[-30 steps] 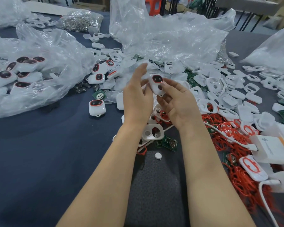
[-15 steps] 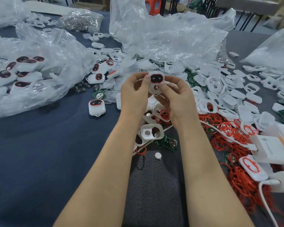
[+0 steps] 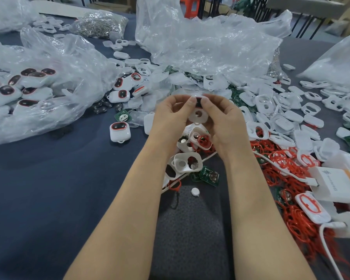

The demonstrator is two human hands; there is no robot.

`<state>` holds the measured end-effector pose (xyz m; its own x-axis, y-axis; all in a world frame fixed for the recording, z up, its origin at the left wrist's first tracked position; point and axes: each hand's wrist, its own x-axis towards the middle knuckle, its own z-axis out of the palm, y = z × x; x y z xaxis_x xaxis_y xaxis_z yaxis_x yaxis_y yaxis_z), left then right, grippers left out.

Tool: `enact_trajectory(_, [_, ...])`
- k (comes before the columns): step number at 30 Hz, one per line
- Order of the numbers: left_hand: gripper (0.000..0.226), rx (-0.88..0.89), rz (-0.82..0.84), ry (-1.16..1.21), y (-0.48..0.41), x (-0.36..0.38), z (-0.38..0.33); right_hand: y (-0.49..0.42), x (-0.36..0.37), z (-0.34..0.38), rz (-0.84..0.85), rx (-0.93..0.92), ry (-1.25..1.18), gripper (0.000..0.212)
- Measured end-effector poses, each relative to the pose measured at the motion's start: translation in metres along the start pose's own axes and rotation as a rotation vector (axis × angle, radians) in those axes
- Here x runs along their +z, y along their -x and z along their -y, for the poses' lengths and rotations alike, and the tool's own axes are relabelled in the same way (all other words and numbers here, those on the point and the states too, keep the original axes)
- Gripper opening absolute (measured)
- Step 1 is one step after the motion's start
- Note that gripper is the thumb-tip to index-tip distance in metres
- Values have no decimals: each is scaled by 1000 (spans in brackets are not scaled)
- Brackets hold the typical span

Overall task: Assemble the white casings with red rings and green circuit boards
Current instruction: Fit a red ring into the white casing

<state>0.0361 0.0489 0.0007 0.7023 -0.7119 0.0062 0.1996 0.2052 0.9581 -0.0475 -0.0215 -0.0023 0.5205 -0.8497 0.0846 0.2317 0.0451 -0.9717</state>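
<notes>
White casing (image 3: 198, 116): held up over middle of counter (image 3: 49, 178), pinched between both hands.
Left hand (image 3: 170, 118): fingers curled on casing's left side.
Right hand (image 3: 225, 122): grips right side.
Red rings (image 3: 287, 178): heaped toward right edge.
Green circuit board (image 3: 209, 175): lying between forearms.

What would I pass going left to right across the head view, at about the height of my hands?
plastic bag of finished casings → lone finished casing → left hand → held casing → right hand → white charger
</notes>
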Motion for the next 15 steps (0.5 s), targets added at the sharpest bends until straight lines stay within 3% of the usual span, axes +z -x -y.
enact_trajectory(3, [5,210,-71,-442,-1,0,6,-1,-3,-4,-22,-87,435,14])
enact_trajectory(6, [2,299,-63,-570,0,2,8,-1,-1,-5,-25,-139,587,12])
enact_trajectory(11, [8,231,2,-429,-1,0,5,1,-5,-2,-21,-100,446,9])
enact_trajectory(15, [11,118,59,-205,0,-1,2,1,-11,4,101,-9,163,13])
